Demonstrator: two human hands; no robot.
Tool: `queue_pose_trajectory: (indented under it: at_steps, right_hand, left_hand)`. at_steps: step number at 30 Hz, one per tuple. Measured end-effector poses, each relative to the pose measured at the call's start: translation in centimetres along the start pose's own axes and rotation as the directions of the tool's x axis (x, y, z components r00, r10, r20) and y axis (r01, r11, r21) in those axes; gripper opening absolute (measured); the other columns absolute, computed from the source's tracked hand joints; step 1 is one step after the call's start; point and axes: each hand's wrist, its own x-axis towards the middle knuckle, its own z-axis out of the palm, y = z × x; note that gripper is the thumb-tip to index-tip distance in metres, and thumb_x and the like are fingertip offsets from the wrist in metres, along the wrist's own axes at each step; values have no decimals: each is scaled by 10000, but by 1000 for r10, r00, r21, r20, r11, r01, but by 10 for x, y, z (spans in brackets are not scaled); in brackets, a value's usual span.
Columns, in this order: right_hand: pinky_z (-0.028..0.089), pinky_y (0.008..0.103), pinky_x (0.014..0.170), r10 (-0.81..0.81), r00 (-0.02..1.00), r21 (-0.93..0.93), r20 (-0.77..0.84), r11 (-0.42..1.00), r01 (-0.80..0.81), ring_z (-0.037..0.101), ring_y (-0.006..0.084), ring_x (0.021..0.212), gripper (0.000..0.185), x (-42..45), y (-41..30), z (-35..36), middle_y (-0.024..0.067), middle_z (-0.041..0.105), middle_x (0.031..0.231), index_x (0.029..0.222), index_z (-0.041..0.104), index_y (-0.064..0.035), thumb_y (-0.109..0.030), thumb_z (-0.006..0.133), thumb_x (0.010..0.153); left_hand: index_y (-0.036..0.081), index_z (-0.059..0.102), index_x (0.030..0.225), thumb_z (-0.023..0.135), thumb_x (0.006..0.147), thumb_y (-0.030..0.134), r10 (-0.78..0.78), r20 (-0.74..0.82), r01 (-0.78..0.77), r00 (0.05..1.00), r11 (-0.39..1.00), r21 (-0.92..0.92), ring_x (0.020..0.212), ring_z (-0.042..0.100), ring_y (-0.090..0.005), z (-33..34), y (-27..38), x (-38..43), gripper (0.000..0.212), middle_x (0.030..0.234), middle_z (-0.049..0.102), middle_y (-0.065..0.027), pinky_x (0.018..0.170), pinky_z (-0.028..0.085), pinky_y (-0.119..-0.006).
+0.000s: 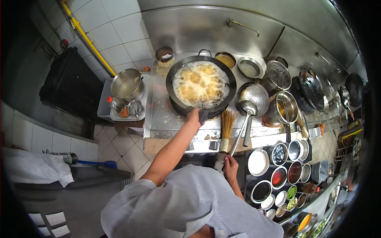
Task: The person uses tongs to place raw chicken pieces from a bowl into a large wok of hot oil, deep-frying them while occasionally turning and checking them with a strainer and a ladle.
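Note:
Golden pieces of food (202,83) bubble in foaming oil in a large black wok (231,89) on the range. My left hand (194,117) grips the wok's near handle through a dark cloth (202,116). Lower right, my right hand (230,165) closes around the handle end of a metal ladle (249,107), whose bowl rests on the rim of a perforated metal strainer (254,96). A bamboo wok brush (228,126) lies between the wok and the ladle.
Right of the strainer stand a steel pot (293,104) and a wire-mesh skimmer (279,75). Several round containers of sauces and seasonings (259,162) fill the lower right. A steel pot (127,84) and a red-capped bottle (118,106) stand in trays at left. Behind the wok is an oil bowl (225,60).

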Motion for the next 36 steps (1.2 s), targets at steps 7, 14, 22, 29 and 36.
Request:
queue_pose_trajectory:
  at_steps: [7, 14, 22, 29, 36]
  right_hand:
    - [483, 231, 579, 129, 992, 30, 11, 991, -129, 608, 80, 671, 213, -17, 6, -8, 51, 705, 856, 1133, 698, 39, -124, 611, 1026]
    - [501, 251, 583, 55, 998, -47, 24, 997, -54, 634, 93, 678, 204, -24, -8, -6, 66, 715, 842, 1111, 704, 45, -117, 623, 1018]
    - [523, 267, 625, 65, 997, -126, 35, 990, -60, 640, 107, 704, 207, -10, -18, -14, 57, 711, 852, 1112, 710, 49, -109, 620, 1013]
    - [500, 247, 683, 75, 992, 178, -98, 982, -56, 604, 95, 722, 265, 35, -9, -39, 50, 698, 845, 1121, 699, 51, -181, 598, 1045]
    - [481, 366, 886, 298, 916, 779, -268, 626, 24, 615, 232, 1060, 646, 124, -41, -168, 182, 639, 1261, 1398, 504, -47, -585, 450, 1045]
  left_hand:
    - [-24, 597, 942, 666, 848, 196, 183, -67, -182, 981, 983, 23, 585, 640, -282, 9, -17, -22, 250, 819, 644, -145, 415, 465, -428]
    - [-48, 593, 952, 659, 864, 223, 247, -106, -249, 963, 969, -2, 594, 635, -267, 13, -29, -14, 292, 852, 659, -168, 442, 472, -416]
    - [-7, 542, 1040, 670, 885, 265, 196, -114, -201, 974, 979, -25, 603, 653, -262, 25, -32, -38, 338, 876, 667, -165, 415, 494, -409]
    - [-1, 554, 1021, 668, 870, 243, 165, -75, -168, 983, 986, -24, 594, 657, -274, 19, -34, -7, 309, 870, 671, -164, 400, 486, -419]
    - [21, 594, 1074, 661, 931, 375, 109, 110, -104, 988, 994, -46, 715, 691, -273, 2, -33, 8, 388, 944, 688, -144, 473, 529, -435]
